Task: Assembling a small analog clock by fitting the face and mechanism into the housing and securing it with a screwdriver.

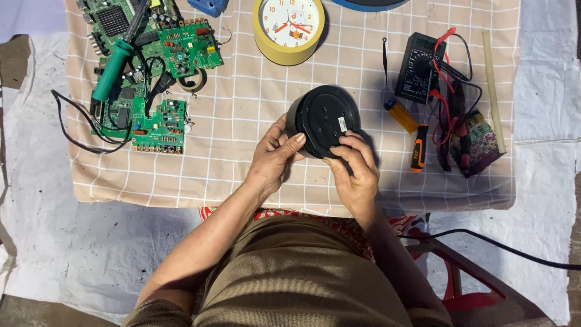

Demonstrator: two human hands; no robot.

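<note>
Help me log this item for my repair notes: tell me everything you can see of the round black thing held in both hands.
The round black object looks like matte plastic, a shallow drum with a flat circular face tilted up toward the camera. That face shows small recesses and a small pale label. It is held just above the checked cloth, below the yellow clock. The left hand grips its left rim, thumb on the face; the right hand grips its lower right edge.

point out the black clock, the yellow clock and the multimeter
black clock [324, 118], head view, on its back panel
yellow clock [288, 27], head view, on its white dial
multimeter [419, 68], head view, on its black body
</note>
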